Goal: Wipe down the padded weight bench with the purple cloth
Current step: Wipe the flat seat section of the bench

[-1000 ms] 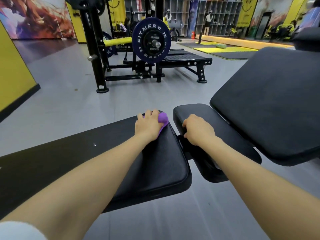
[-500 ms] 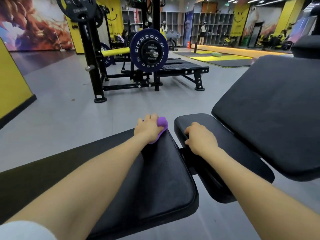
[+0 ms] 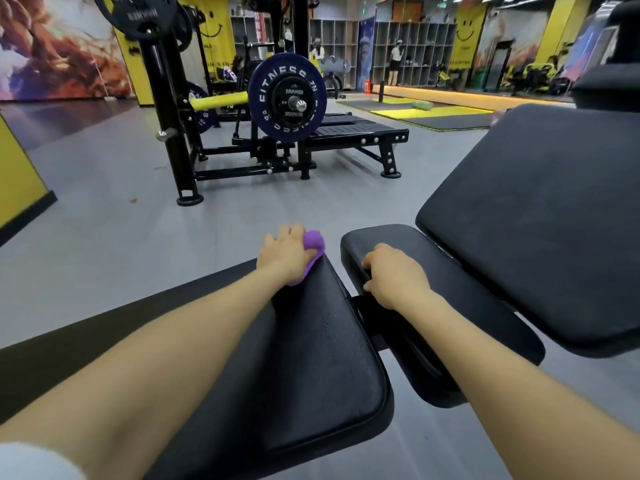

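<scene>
Purple cloth bunched under left hand, fingers curled over it, at far corner of bench pad. Right hand rested on seat pad just right of bench pad; fingers apparently curled over near edge, partly hidden.

Risk: cloth pushed off corner if stroke overruns edge.

Count: one cloth, two hands, three black pads.

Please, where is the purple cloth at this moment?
In the head view, the purple cloth lies under the left hand at the far corner of the near black bench pad, left of the gap where the right hand rests.
</scene>
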Demonstrator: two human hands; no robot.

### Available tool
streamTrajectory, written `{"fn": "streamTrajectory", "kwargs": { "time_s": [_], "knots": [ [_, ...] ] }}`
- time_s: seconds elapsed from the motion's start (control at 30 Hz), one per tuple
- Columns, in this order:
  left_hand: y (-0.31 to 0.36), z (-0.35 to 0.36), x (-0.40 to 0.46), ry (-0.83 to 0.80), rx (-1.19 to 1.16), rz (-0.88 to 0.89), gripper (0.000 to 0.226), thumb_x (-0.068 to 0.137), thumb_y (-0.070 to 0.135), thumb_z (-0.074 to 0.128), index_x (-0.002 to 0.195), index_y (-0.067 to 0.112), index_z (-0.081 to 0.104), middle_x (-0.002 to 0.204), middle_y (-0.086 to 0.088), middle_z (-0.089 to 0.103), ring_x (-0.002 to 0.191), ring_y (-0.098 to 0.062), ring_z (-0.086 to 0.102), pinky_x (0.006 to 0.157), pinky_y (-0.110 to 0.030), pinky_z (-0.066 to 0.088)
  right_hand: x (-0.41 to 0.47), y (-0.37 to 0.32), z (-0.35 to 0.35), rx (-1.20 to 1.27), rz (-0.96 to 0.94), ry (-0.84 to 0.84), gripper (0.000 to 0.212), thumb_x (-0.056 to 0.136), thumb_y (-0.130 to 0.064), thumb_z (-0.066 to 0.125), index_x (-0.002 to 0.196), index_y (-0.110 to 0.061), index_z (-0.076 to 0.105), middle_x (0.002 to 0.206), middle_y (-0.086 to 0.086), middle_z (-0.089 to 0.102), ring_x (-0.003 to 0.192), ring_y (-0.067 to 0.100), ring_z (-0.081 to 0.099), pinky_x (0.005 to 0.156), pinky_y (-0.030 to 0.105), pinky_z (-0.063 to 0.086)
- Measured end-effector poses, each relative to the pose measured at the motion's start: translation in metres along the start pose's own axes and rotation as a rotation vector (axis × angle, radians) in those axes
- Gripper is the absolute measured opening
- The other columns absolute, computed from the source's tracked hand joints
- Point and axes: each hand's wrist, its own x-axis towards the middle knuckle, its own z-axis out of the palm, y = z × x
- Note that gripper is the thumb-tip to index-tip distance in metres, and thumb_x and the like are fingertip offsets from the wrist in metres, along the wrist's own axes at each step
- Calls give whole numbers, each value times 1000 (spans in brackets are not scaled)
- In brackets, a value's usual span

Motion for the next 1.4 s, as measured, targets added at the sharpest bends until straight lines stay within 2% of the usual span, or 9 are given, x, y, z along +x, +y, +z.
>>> {"fn": "streamTrajectory", "kwargs": {
  "time_s": [0.13,0.4,0.53,0.67,0.73,0.97,1.1,1.27,1.4],
  "knots": [
    [1,3,26,-21,-49,-100,43,96,40,40,129,12,37,135,-12,39,122,-37,37,98,-41,34,-1,1,-3,35,20,-25,29,88,-9,61,117,-10,60,120,5,51,107,28,55,78,34,46],
    [-34,-2,-70,-35,2,55,36,96,41,41,123,17,37,127,-6,43,111,-32,39,97,-39,36,-5,0,-8,24,9,-27,27,89,-12,62,115,-10,60,119,6,52,105,28,55,71,31,41],
    [-29,-3,-37,-7,37,14,42,96,44,39,125,14,36,132,-10,42,116,-36,40,99,-42,37,-11,-10,-9,42,-14,-19,28,90,-9,58,118,-10,60,121,6,52,108,30,54,75,33,43],
    [-23,-2,-7,10,-32,-93,44,97,43,38,129,14,36,136,-10,39,120,-36,37,96,-41,35,-21,-39,-2,208,-66,-37,27,89,-14,60,116,-13,63,118,6,60,107,28,57,81,33,48],
    [-23,-3,-14,14,-23,-78,44,97,41,38,130,13,34,136,-11,38,120,-37,36,95,-42,35,-24,-46,2,208,-54,-50,23,88,-12,61,110,-10,65,115,8,64,105,29,59,81,34,51],
    [-56,-11,-89,-49,34,35,38,96,42,41,121,14,36,128,-8,42,108,-33,39,94,-41,37,-26,-37,1,339,-10,-66,25,87,-9,63,112,-13,66,114,6,66,107,26,60,92,37,50],
    [-47,-10,-61,-24,72,-7,42,97,44,39,126,14,36,132,-10,42,113,-37,40,95,-41,36,-26,-38,5,335,-18,-72,30,89,-11,61,117,-19,64,119,7,64,109,27,59,93,37,49],
    [-37,-2,-20,38,-12,-169,40,97,40,37,126,13,37,134,-10,39,118,-36,36,93,-40,36,-24,-40,3,293,-47,-85,33,90,-11,59,122,-18,61,122,7,62,111,28,58,94,37,48],
    [-40,-7,-42,0,9,-108,41,97,39,38,126,11,35,132,-12,39,116,-37,37,94,-42,36,-29,-40,6,196,-94,-74,30,93,-8,54,121,-15,61,123,8,57,110,29,56,87,36,48]
  ]
}}
